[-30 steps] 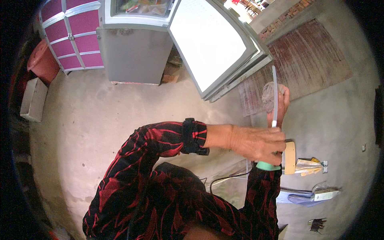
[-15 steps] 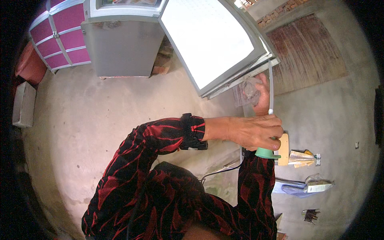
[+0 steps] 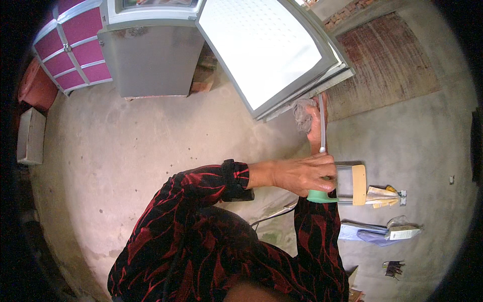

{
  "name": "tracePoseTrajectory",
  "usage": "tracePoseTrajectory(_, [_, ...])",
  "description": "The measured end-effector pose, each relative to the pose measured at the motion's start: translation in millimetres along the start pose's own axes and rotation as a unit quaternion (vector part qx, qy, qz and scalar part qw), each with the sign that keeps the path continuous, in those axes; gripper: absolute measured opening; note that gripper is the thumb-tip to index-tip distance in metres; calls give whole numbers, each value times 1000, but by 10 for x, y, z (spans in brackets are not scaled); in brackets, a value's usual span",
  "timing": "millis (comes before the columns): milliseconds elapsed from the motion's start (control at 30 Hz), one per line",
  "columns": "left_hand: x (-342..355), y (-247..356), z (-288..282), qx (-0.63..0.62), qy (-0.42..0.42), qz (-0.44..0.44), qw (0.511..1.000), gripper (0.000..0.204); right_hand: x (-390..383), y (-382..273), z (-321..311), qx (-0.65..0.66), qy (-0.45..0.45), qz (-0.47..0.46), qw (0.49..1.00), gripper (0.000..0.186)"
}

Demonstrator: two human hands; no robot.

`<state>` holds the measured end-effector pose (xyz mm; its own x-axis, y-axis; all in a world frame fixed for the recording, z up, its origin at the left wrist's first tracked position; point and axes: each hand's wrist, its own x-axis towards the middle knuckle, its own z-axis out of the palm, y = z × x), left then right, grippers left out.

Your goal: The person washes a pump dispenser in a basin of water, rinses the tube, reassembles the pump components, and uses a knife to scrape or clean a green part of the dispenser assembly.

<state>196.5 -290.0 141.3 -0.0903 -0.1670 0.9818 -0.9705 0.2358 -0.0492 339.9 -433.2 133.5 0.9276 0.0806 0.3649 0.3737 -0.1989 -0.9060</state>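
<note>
My left hand (image 3: 309, 173) reaches across to the right, closed on a green object (image 3: 317, 196). A long, thin pale tube (image 3: 322, 123) rises from it, its upper end at the lower edge of the open white fridge door (image 3: 259, 50). Beyond it, my right hand (image 3: 318, 128) is closed on a crumpled grey cloth (image 3: 303, 113), close under that same door edge and partly behind the tube.
The grey fridge body (image 3: 148, 60) stands beside a magenta-panelled cabinet (image 3: 88, 50). At left are a red tub (image 3: 37, 85) and a pale box (image 3: 31, 136). A worn brown board (image 3: 387, 65), small chair (image 3: 358, 183), bagged items (image 3: 377, 231) and a cable (image 3: 271, 217) lie rightward.
Both hands have moved left, and the right hand with its cloth is closer to the door's edge. The tube's upper end has shifted left along that edge.
</note>
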Motion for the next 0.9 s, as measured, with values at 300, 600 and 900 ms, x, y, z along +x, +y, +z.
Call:
tracePoseTrajectory(300, [42, 191, 46, 40, 2, 45, 998, 20, -34, 25, 130, 69, -75, -18, 995, 55])
tracePoseTrajectory(600, [-14, 113, 48, 15, 82, -38, 996, 24, -104, -92, 88, 47, -94, -33, 994, 59])
tracePoseTrajectory(900, [272, 114, 136, 41, 89, 1, 995, 23, -388, -490, 261, -6, -118, -61, 991, 41])
